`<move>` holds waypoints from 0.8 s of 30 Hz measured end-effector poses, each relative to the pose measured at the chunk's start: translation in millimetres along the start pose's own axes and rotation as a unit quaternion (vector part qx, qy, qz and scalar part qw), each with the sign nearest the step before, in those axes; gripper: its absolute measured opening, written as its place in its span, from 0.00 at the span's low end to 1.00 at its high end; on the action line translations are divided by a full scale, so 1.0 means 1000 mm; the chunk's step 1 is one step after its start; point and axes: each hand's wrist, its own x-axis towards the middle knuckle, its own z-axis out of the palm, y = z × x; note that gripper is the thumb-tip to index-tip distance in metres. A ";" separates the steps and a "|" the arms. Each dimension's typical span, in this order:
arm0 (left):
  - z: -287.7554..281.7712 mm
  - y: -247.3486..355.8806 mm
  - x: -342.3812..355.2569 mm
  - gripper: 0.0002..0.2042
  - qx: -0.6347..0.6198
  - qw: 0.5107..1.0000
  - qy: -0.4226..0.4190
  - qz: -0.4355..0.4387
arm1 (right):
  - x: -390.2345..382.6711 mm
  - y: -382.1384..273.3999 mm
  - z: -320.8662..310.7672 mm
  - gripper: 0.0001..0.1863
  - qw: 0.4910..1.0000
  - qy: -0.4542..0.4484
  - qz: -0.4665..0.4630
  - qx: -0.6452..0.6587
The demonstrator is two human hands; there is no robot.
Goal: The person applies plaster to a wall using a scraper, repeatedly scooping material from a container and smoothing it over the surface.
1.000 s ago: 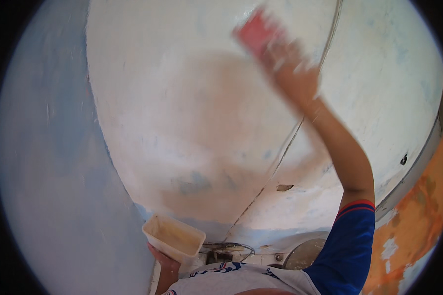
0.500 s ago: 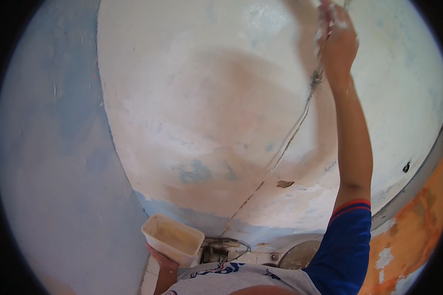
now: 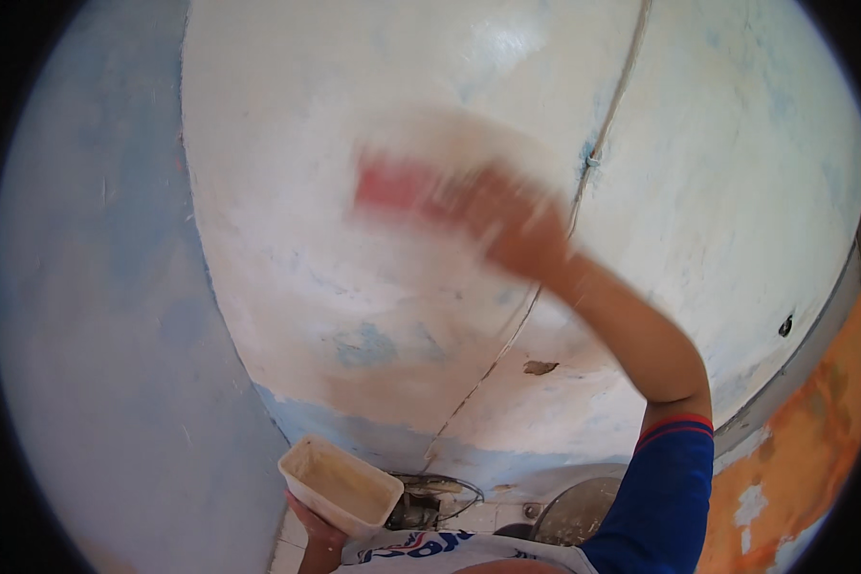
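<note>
Right hand [image 3: 512, 225], blurred, fingers wrapped around a red tool [image 3: 392, 187] pressed flat on the white plastered wall [image 3: 287, 143], left hand [image 3: 318, 531] low at the bottom edge, fingers cupped under a cream tub [image 3: 340, 486].

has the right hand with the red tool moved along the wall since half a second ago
Yes. The right hand with the red tool swept down and left, crossing the thin cable on the wall.

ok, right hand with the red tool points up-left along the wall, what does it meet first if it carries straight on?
Likely only more whitish wall. The right hand and its red tool are motion-blurred, so contact and depth are unclear. Further left comes the corner with the blue-grey wall.
</note>
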 end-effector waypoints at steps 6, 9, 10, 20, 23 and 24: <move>-0.005 0.018 -0.007 0.41 0.022 1.000 -0.016 0.000 | 0.087 0.135 -0.067 0.13 0.919 0.041 0.225 -0.321; 0.005 0.019 0.000 0.43 0.017 0.999 -0.016 0.024 | -0.008 0.062 0.011 0.21 0.945 0.076 -0.034 -0.317; 0.007 0.019 -0.002 0.44 0.032 0.998 -0.014 0.046 | -0.030 0.002 0.026 0.21 0.997 -0.002 0.010 -0.082; 0.008 0.024 0.011 0.43 -0.026 0.999 0.019 -0.010 | 0.105 0.140 -0.086 0.14 0.965 0.115 0.179 -0.155; 0.005 0.031 0.024 0.43 -0.005 1.000 -0.006 -0.006 | 0.118 0.148 -0.074 0.16 0.901 -0.013 0.267 -0.341; 0.007 0.035 0.030 0.44 0.010 1.000 -0.016 0.000 | 0.091 0.125 -0.043 0.16 0.858 -0.110 0.320 -0.386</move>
